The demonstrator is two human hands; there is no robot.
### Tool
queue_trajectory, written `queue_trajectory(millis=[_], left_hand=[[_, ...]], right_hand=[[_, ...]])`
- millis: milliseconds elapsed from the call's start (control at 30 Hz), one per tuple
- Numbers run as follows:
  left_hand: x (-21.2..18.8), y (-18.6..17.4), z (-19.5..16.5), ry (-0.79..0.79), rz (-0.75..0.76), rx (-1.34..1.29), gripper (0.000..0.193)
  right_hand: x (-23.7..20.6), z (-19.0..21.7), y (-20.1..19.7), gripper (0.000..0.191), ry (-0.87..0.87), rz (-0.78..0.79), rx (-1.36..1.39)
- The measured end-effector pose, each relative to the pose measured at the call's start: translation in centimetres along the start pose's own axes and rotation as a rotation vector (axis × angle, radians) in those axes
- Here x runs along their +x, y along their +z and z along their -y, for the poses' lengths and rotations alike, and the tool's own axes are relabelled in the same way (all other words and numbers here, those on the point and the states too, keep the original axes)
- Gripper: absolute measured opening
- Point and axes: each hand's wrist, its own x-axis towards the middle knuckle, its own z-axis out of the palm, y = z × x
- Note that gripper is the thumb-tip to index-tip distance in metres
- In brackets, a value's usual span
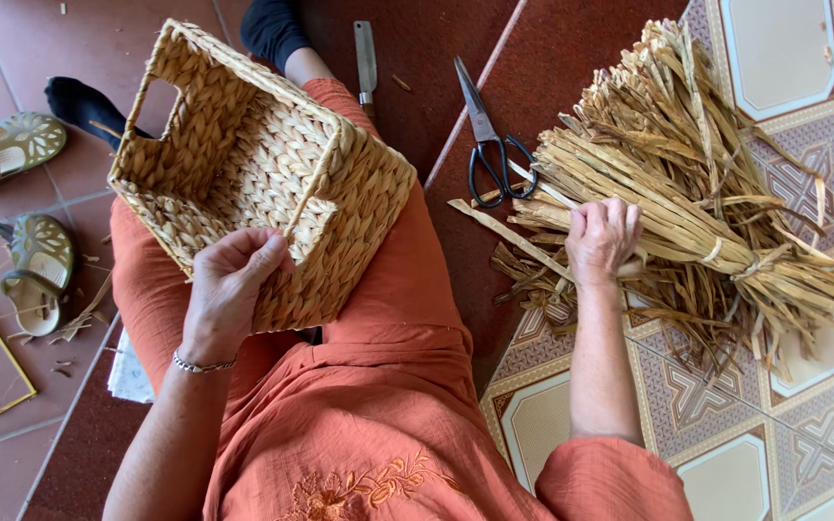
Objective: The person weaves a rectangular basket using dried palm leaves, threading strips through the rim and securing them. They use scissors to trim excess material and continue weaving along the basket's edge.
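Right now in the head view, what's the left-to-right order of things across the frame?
Sandals → woven basket held at its rim by the left hand → knife → scissors → right hand on the bundle of dried straw.

Home floor used as craft spot: patterned tiles (774, 453), sandals (36, 270), scissors (489, 145), dried-reed bundle (707, 193).
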Motion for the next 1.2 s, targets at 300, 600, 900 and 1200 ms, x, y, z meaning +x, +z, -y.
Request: queue_trajectory(millis=[300,600,900,1200], left_hand=[[0.0,0.7,-1.0,-0.060,-0.063,0.069,0.021],[2.1,-0.4,-0.8,-0.011,0.006,-0.188,0.018],[2.7,-1.6,-0.6,-0.094,0.082,-0.044,0.027],[3.3,-1.8,0.2,-0.087,0.075,0.088,0.033]], right_hand=[[-2.9,8.3,-7.3,0.011,0.334,0.128,1.138],[0.3,17.8,-15.5,0.031,0.309,0.361,1.549],[2.0,23.0,-12.0,0.024,0.390,0.520,1.401],[3.4,25.4,-9.6,0.019,0.385,0.295,1.536]])
